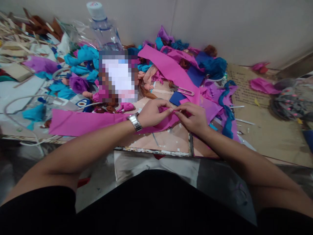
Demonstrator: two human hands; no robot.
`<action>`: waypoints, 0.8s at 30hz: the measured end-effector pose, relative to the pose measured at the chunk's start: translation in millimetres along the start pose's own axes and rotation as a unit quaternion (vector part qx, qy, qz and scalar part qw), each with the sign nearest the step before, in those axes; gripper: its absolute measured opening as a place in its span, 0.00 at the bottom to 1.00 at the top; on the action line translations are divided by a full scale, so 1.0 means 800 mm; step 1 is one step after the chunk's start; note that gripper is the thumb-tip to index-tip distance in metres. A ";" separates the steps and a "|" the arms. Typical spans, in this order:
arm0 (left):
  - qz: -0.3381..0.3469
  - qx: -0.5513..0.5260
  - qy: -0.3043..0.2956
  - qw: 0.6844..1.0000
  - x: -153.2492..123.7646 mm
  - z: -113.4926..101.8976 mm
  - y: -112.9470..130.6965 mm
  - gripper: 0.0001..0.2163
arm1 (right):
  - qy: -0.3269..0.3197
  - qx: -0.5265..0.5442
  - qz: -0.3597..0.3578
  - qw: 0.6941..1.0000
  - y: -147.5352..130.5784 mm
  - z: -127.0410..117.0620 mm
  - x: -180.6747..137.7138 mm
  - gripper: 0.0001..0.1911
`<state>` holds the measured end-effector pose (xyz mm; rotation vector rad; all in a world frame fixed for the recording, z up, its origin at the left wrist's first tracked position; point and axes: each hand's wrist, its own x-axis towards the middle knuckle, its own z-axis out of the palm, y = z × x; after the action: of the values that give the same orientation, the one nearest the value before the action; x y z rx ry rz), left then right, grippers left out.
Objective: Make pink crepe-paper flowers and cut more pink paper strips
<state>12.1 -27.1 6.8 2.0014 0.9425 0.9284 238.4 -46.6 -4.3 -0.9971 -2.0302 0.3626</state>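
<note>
Left hand (152,114) and right hand (195,118) meet, fingers (167,113) pinching the pink strip (90,123), seemingly for fine control.

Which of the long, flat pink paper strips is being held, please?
The front strip, extending left beneath the silver wristwatch: the left hand and right hand pinch its right end, while the rear strip slants behind them.

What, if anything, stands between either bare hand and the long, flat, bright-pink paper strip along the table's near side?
Nothing visible: the bare left hand and bare right hand pinch the right end of the long, bright-pink paper strip at their fingertips. The slotted silver metal tool lies beyond them, not in between.
</note>
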 end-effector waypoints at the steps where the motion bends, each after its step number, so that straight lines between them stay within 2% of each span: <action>1: -0.002 -0.001 0.001 1.000 0.000 0.000 0.001 0.10 | 0.003 -0.001 -0.002 1.000 0.001 0.000 0.000 0.04; 10: 0.001 0.000 0.007 1.000 -0.002 0.003 0.003 0.10 | 0.001 0.020 0.010 1.000 -0.005 0.001 0.001 0.02; 18: 0.017 -0.001 0.001 1.000 -0.001 0.004 0.005 0.09 | -0.024 0.062 0.050 0.997 -0.003 0.006 0.001 0.06; 24: 0.014 0.008 0.013 1.000 -0.002 0.006 0.003 0.09 | -0.005 0.043 0.038 0.998 -0.002 0.005 0.001 0.06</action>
<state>16.1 -30.9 6.5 2.0254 0.9396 0.9671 234.3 -46.7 -5.7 -1.0221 -1.9720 0.4918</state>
